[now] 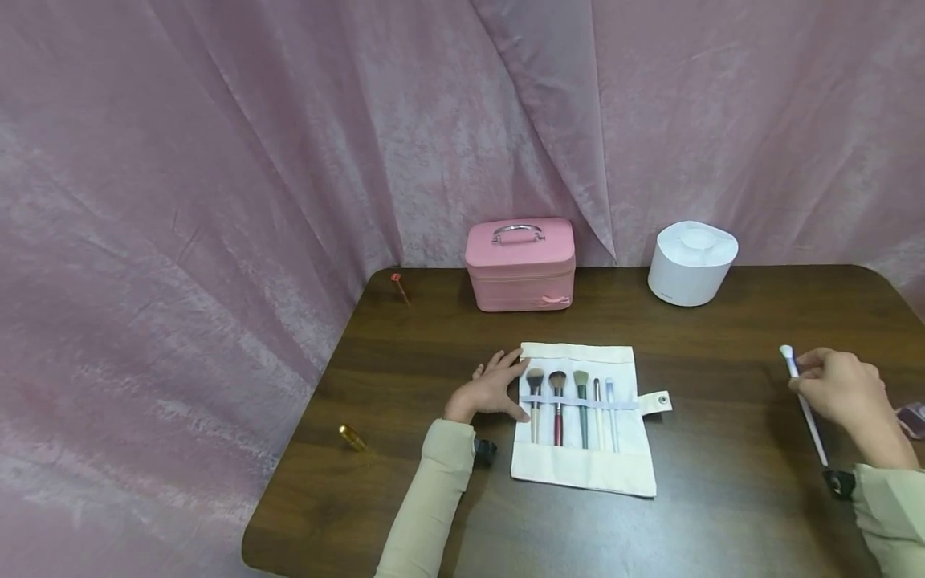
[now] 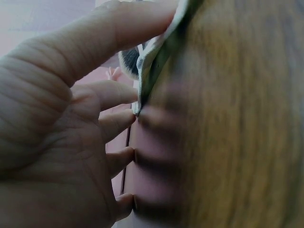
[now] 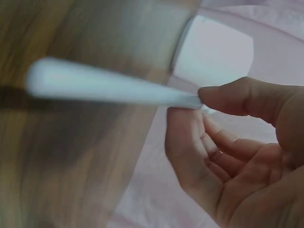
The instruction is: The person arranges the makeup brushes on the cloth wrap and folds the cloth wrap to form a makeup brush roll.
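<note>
A cream brush roll (image 1: 578, 474) lies unfolded on the table with several makeup brushes (image 1: 558, 401) tucked under its lilac elastic band. At the roll's left edge rests my left hand (image 1: 491, 389), fingers spread; in the left wrist view its thumb and fingertips touch the cloth edge and the tabletop. Off to the right, my right hand (image 1: 841, 385) pinches a makeup brush (image 1: 811, 425) with a pale handle between thumb and forefinger. The brush's white tip points away from me, above the table. In the right wrist view its handle (image 3: 104, 85) is blurred.
At the back stand a pink vanity case (image 1: 520, 273) and a white lidded container (image 1: 692, 265). A gold tube (image 1: 352, 437) and a small red-topped stick (image 1: 397, 285) are on the left. Something purple (image 1: 912, 419) sits at the right edge, partly hidden. Pink curtain hangs behind the table.
</note>
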Demonstrator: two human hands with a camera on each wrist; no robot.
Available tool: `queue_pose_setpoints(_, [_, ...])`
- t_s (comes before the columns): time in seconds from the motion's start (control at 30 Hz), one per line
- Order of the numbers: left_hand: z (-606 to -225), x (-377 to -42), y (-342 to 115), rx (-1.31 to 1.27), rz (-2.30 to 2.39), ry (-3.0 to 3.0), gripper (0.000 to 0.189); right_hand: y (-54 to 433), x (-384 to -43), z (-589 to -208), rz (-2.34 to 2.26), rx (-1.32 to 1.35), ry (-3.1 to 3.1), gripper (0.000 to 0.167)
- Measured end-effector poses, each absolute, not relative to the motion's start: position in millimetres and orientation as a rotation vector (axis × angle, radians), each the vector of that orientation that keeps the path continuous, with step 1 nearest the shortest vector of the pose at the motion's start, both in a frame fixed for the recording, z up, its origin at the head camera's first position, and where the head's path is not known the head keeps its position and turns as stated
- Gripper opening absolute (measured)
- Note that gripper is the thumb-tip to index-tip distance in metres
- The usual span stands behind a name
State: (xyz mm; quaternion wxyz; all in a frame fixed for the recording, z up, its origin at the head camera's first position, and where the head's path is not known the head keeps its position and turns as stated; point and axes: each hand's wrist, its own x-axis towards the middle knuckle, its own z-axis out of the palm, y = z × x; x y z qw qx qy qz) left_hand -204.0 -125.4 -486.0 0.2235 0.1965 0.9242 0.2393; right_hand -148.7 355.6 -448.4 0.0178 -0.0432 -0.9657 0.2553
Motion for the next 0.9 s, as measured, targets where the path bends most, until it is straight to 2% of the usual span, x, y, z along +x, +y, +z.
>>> queue_pose_setpoints(0.13, [-485, -204, -127, 0.535, 0.656, 2.552, 0.104, 343, -154, -445, 0.964, -0.089, -2.932, 0.032])
queue_pose_setpoints(0.57, [-488, -203, -124, 0.544, 0.639, 2.536, 0.104, 308, -160, -442, 1.692, -0.206, -2.589, 0.038])
queue_pose_setpoints(0.9, [-486, -205, -125, 0.541, 0.64, 2.554, 0.104, 278, -177, -435, 1.843, -0.188, -2.456, 0.03])
